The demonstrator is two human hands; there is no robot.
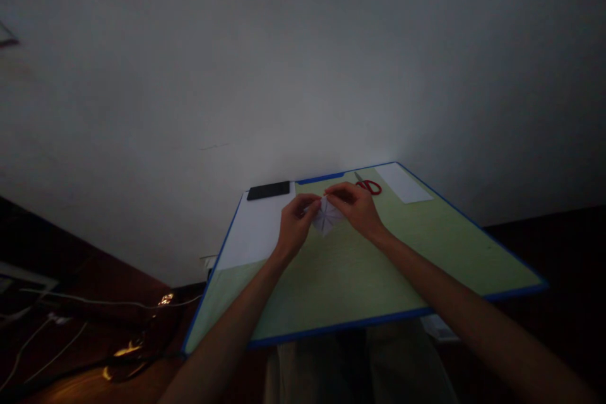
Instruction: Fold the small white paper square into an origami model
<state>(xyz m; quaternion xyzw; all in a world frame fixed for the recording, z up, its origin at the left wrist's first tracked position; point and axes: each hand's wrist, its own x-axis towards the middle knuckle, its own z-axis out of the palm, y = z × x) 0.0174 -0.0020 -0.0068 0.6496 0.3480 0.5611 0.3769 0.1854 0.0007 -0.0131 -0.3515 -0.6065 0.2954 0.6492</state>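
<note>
While I watch from afar, left hand (294,226) and right hand (358,207) pinch the creased white paper (326,217) between their fingers (308,201) above the green surface (355,281); red scissors (370,187) lie beyond the right fingers.

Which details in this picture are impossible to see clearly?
- Head view, folded paper: small and dim, creases unreadable; the left hand and right hand cover its upper corners.
- Head view, red scissors: too small and dim to tell if open.
- Head view, cables at lower left: ends lost in darkness.

Left hand (294,222), right hand (356,205) close together
</note>
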